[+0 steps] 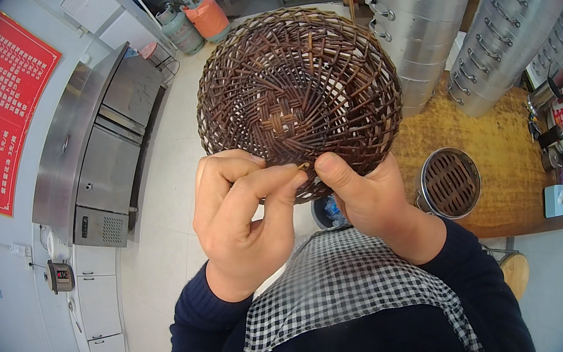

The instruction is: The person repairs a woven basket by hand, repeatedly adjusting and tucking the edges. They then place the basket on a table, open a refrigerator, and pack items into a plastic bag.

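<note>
I have the round, dark-brown basket of woven wicker lifted in front of me, above the floor and left of the counter's near part, its near rim in both hands. I cannot tell whether its inside or underside faces me. At that rim, the thumb and forefinger of my left hand are pinched together, a tiny pale sliver at their tips; whether it is loose or part of the weave is too small to tell. My right hand grips the basket, thumb pressed on top, fingers mostly hidden behind it. I judge the step in hand to be close fingertip work at that one spot; the next move calls for a steady right grip and a fine, gentle left pinch, so the canes don't bend.

Below the basket sit a dark bin with something blue in it and my black-and-white checked apron. To my right, the yellow-brown wooden counter bears a round metal pot with a slatted brown top and tall stacks of silver metal steamers.
</note>
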Tool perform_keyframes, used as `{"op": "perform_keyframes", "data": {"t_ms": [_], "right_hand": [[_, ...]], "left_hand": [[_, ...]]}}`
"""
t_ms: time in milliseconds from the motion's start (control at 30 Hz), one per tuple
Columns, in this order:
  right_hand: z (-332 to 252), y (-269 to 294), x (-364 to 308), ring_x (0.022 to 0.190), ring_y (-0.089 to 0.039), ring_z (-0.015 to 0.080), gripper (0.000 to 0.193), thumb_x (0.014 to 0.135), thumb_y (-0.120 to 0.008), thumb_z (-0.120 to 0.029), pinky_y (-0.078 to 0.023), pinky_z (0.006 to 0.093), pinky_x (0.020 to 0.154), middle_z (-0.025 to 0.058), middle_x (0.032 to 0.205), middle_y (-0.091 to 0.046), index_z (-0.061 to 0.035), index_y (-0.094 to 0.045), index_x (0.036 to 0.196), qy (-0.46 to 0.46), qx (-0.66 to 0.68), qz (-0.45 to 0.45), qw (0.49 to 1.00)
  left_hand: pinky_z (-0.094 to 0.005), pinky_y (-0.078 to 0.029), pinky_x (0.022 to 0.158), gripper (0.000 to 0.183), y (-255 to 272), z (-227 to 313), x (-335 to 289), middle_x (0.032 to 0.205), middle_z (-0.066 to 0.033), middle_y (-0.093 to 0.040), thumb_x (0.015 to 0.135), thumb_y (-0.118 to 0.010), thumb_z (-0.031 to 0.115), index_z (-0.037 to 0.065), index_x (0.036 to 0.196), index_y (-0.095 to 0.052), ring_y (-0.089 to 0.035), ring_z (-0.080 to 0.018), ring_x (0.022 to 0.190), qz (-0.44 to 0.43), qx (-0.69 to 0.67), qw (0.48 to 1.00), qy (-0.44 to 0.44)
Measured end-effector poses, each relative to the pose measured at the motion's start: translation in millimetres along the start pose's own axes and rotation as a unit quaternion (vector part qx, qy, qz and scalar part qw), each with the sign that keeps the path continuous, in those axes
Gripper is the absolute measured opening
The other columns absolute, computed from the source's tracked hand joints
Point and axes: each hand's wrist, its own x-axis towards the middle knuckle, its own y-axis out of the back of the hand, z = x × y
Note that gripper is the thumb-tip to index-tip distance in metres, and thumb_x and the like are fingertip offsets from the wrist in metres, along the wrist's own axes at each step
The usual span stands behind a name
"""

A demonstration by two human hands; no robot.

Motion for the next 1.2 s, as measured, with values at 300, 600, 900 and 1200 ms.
{"op": "perform_keyframes", "data": {"t_ms": [300, 600, 900, 1200], "right_hand": [[-2, -2, -2, 0.090, -0.059, 0.0083, 0.025, 0.098, -0.063, -0.020, -0.050, 0.0266, 0.080, 0.0017, 0.100, -0.068, 0.0013, -0.065, 0.112, -0.016, -0.005, -0.016, 1.000], [-3, -3, 0, 0.094, -0.058, 0.0085, 0.029, 0.099, -0.061, -0.021, -0.049, 0.0268, 0.082, 0.0023, 0.105, -0.067, 0.0011, -0.063, 0.117, 0.005, 0.024, -0.017, 1.000], [-2, -6, 1, 0.095, -0.059, 0.0090, 0.025, 0.099, -0.061, -0.016, -0.050, 0.0266, 0.083, 0.0029, 0.107, -0.068, 0.0014, -0.064, 0.116, 0.009, 0.033, -0.013, 0.999], [-1, -6, 0, 0.094, -0.059, 0.0088, 0.025, 0.099, -0.061, -0.018, -0.050, 0.0261, 0.082, 0.0024, 0.105, -0.068, 0.0011, -0.064, 0.115, 0.001, 0.027, -0.011, 1.000]], "left_hand": [[-0.0282, -0.046, 0.063, 0.019, 3, 6, -2, 0.079, -0.0077, -0.058, 0.067, -0.079, -0.006, 0.002, 0.083, -0.071, -0.058, -0.0208, 0.074, 0.011, -0.060, 0.993, 0.097], [-0.0309, -0.049, 0.066, 0.022, 7, -5, -2, 0.083, -0.0080, -0.059, 0.067, -0.079, -0.006, 0.003, 0.085, -0.072, -0.059, -0.0224, 0.078, 0.006, -0.023, 1.000, -0.017], [-0.0322, -0.048, 0.067, 0.023, 6, -7, -2, 0.079, -0.0067, -0.056, 0.064, -0.080, -0.003, 0.005, 0.083, -0.072, -0.059, -0.0239, 0.080, -0.002, -0.003, 1.000, -0.020], [-0.0322, -0.047, 0.066, 0.023, 8, -7, -2, 0.078, -0.0063, -0.056, 0.063, -0.080, -0.003, 0.005, 0.083, -0.072, -0.058, -0.0238, 0.078, -0.009, 0.010, 0.999, -0.039]]}}
